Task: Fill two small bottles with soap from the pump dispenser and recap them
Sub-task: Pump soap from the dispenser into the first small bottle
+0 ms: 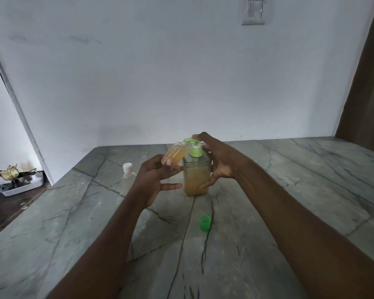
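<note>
Pressing the pump head with your right hand (forefinger on top, thumb curled round the dispenser near the table's far edge), go slowly and let your left hand, pinching the tilted small bottle, hold its mouth tight under the spout.

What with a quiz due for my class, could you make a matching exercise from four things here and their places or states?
1. green cap
2. white-capped bottle
3. open bottle
4. dispenser

a. tilted, in the left hand
b. pressed from above by the right hand
c. loose on the counter, nearest the person
d. stands left of the dispenser

Pairs: 1-c, 2-d, 3-a, 4-b.
</note>
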